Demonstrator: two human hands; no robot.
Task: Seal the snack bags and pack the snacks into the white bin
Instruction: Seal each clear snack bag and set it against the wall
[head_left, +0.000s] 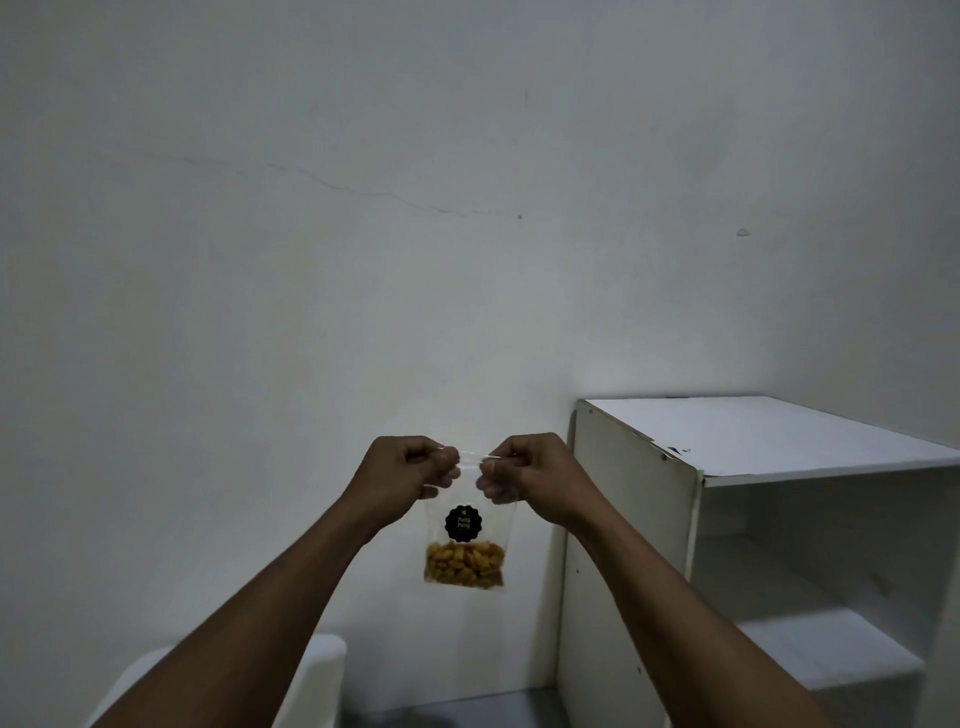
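Raised on both forearms (270, 597), the clear snack bag (465, 540) is held in mid-air before the wall. Its top strip is pinched at either end by the curled thumb and fingers of the left hand (402, 478) and the right hand (530, 475), apparently so that the seal can be pressed closed. Orange snacks (464, 564) are kept settled at the bottom, away from the seal, by the upright hang, and a white rounded object (311, 670), possibly the bin, is seen low at the left, well apart.
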